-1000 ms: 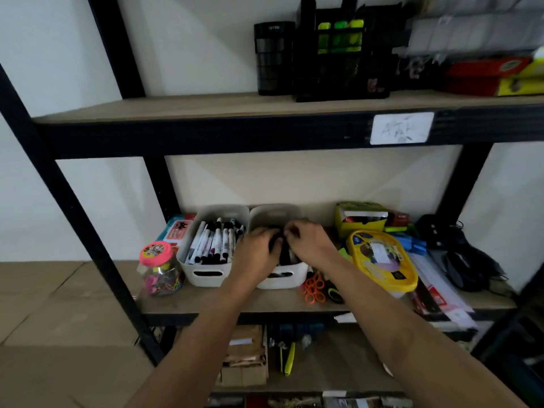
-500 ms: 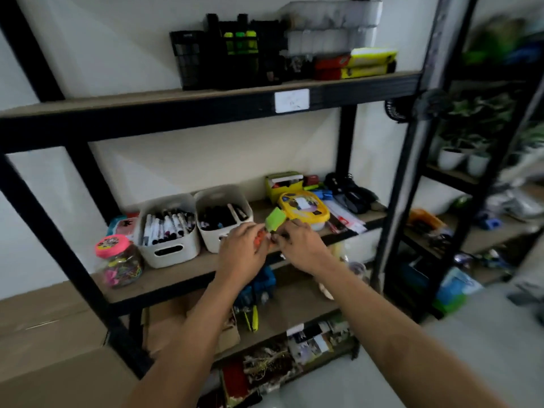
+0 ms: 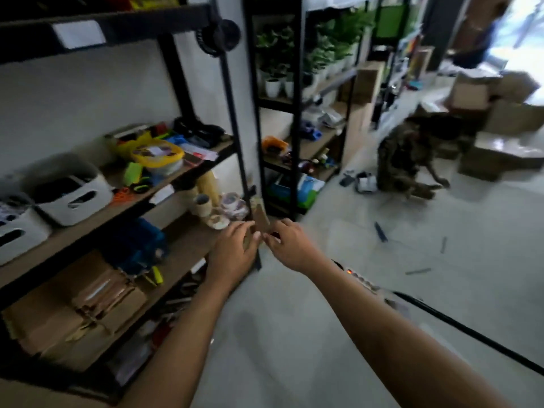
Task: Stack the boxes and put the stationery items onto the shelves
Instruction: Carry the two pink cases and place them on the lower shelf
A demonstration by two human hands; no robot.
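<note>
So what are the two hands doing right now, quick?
Left hand: fingers curled, whether it holds anything cannot be told.
Right hand: fingertips pinched together, contents cannot be told.

Open floor (image 3: 323, 319) rightward, black shelf upright (image 3: 235, 148) and seemingly crowded shelves (image 3: 188, 172) leftward

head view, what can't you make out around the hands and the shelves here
- Whatever the left hand and right hand pinch between them: head view, too small, covered by fingers and motion blur.
- Contents of the white bin: head view, dark inside, blurred.
- Writing on the white label on the shelf edge: head view, blurred blank.
- Nearest white bin: head view, cut off by the left edge.
</note>
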